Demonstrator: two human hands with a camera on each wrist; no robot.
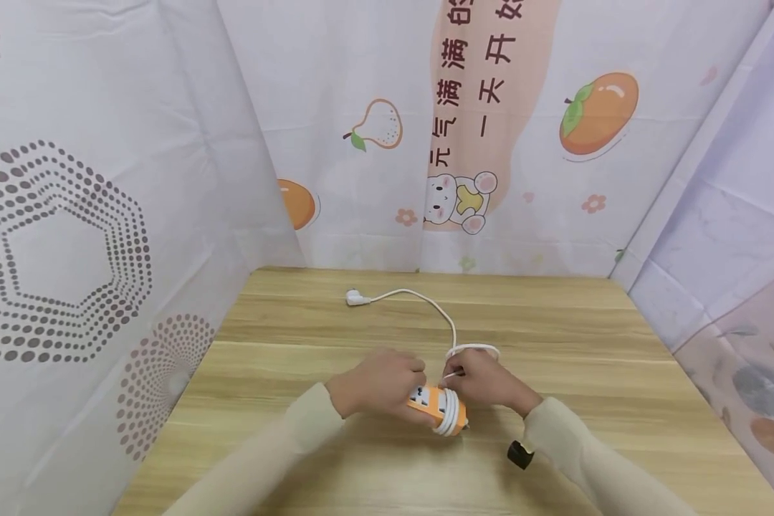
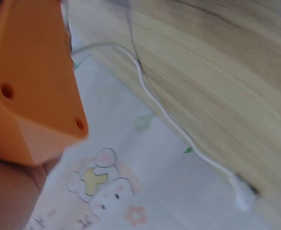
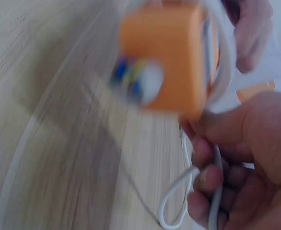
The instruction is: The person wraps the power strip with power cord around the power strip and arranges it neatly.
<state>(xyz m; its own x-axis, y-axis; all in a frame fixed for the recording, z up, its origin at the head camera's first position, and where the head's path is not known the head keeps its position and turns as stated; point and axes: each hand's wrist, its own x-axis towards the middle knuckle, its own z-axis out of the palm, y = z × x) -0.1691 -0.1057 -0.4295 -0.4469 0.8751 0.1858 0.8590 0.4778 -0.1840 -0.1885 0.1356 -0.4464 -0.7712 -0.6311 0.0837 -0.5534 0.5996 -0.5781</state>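
My left hand (image 1: 383, 383) grips an orange power strip (image 1: 435, 403) with a whitish socket face, held over the table. Several turns of white cord (image 1: 450, 414) are wrapped around its right end. Close to that end, my right hand (image 1: 484, 376) pinches the cord, and in the right wrist view its fingers (image 3: 210, 179) curl round it. A slack cord loop (image 3: 162, 206) hangs below them. From there the cord runs across the table to a white plug (image 1: 357, 297). The left wrist view shows the strip's orange underside (image 2: 37, 62) with two screw holes.
A wooden table (image 1: 284, 358) lies under both hands. Printed curtains (image 1: 361, 64) enclose its back and sides. Beside the right sleeve is a small black object (image 1: 519, 454). A blurred blue, yellow and white patch (image 3: 135, 79) shows at the strip's end.
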